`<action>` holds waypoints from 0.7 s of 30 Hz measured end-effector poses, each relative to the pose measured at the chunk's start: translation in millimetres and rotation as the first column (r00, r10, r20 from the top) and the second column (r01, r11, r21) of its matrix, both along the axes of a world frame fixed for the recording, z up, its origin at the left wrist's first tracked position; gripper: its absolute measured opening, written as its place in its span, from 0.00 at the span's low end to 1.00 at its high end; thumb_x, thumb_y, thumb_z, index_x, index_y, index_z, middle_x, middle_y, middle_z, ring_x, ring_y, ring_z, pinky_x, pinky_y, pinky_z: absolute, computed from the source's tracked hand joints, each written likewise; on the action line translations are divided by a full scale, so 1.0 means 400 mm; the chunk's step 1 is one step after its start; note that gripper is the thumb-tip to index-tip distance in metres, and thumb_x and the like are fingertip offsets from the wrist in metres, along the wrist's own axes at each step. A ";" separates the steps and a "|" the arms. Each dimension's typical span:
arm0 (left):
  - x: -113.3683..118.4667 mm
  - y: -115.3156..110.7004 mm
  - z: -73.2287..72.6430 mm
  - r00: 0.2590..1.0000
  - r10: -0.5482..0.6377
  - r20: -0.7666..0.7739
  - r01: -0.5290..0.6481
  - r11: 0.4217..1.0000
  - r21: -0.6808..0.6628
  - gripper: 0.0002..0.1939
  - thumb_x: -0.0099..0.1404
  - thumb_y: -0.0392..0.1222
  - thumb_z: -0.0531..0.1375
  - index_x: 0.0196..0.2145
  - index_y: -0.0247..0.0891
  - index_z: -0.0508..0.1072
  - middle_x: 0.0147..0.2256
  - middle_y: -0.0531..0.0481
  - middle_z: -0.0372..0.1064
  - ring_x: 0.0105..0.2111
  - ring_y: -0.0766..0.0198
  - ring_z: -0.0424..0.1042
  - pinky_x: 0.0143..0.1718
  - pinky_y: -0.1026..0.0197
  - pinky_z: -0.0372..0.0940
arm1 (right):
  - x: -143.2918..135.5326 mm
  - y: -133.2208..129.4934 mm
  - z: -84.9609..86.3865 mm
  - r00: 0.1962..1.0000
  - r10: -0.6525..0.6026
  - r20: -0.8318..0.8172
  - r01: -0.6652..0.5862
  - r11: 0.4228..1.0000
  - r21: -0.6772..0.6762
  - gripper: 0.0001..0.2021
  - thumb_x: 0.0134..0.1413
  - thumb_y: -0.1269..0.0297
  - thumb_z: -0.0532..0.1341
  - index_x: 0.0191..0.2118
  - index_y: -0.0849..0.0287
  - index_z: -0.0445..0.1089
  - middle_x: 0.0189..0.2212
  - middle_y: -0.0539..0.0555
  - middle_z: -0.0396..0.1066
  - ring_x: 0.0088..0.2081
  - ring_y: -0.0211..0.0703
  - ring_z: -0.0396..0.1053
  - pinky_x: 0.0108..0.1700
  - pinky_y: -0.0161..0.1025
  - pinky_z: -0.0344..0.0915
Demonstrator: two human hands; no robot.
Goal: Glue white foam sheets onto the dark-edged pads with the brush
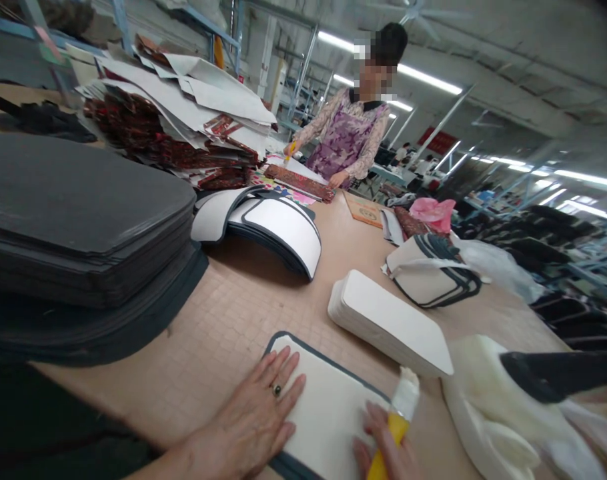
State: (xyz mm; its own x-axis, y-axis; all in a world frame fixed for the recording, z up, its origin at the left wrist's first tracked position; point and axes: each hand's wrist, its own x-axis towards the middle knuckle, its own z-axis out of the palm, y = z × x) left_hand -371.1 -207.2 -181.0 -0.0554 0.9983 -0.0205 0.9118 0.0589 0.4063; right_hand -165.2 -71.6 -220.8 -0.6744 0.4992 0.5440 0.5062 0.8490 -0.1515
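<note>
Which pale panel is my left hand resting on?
The dark-edged panel at the front, under your left hand; the borderless stack, curved pile and strapped bundle lie beyond it, untouched.

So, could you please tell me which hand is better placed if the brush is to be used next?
The right hand, I think: it holds the yellow-handled brush near the right side of the pale panel. The left hand lies spread on that panel without a tool.
</note>
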 end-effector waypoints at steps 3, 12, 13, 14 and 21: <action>-0.001 0.005 -0.019 0.998 -0.001 -0.070 0.004 0.999 0.033 0.32 0.59 0.36 0.58 0.60 0.36 0.54 0.62 0.34 0.38 0.61 0.43 0.38 0.59 0.43 0.45 | -0.108 -0.068 0.036 0.979 0.202 -0.036 -0.203 0.979 -0.036 0.10 0.60 0.69 0.49 0.44 0.57 0.63 0.48 0.61 0.68 0.50 0.52 0.66 0.42 0.46 0.71; -0.015 0.017 0.012 0.985 0.004 -0.170 -0.006 1.000 -0.009 0.29 0.59 0.38 0.56 0.58 0.37 0.58 0.62 0.36 0.43 0.62 0.46 0.41 0.59 0.41 0.43 | 0.062 0.027 -0.040 0.997 0.047 -0.057 -0.053 0.994 -0.095 0.19 0.60 0.71 0.49 0.57 0.59 0.58 0.51 0.62 0.65 0.50 0.50 0.66 0.43 0.41 0.71; -0.001 0.022 0.027 0.985 0.016 -0.171 -0.020 0.999 -0.026 0.27 0.59 0.38 0.55 0.57 0.35 0.60 0.61 0.35 0.45 0.61 0.45 0.42 0.59 0.39 0.41 | 0.087 0.038 -0.049 0.997 0.018 -0.076 -0.026 0.994 -0.106 0.19 0.61 0.70 0.48 0.58 0.57 0.58 0.52 0.61 0.65 0.50 0.51 0.66 0.43 0.42 0.71; 0.017 0.030 0.038 0.985 0.023 -0.170 -0.028 0.999 -0.026 0.26 0.59 0.37 0.54 0.56 0.33 0.61 0.60 0.34 0.46 0.61 0.44 0.42 0.59 0.38 0.39 | 0.103 0.046 -0.058 0.996 0.006 -0.091 -0.016 0.994 -0.108 0.20 0.61 0.69 0.47 0.59 0.56 0.56 0.52 0.61 0.64 0.51 0.51 0.65 0.43 0.43 0.71; 0.144 0.086 0.013 0.964 -0.263 0.019 0.261 0.961 0.089 0.32 0.67 0.53 0.49 0.62 0.31 0.49 0.62 0.39 0.42 0.62 0.53 0.40 0.62 0.51 0.41 | 0.090 0.063 -0.128 0.988 0.022 -0.150 -0.024 1.000 -0.007 0.25 0.61 0.69 0.48 0.63 0.46 0.46 0.50 0.59 0.67 0.47 0.55 0.69 0.37 0.43 0.74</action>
State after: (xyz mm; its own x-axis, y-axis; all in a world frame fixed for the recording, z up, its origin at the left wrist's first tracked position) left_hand -313.6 -172.7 -175.7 0.2078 0.9758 0.0678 0.8777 -0.2166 0.4274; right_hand -129.0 -46.5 -272.2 -0.5972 0.4898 0.6352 0.4577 0.8584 -0.2316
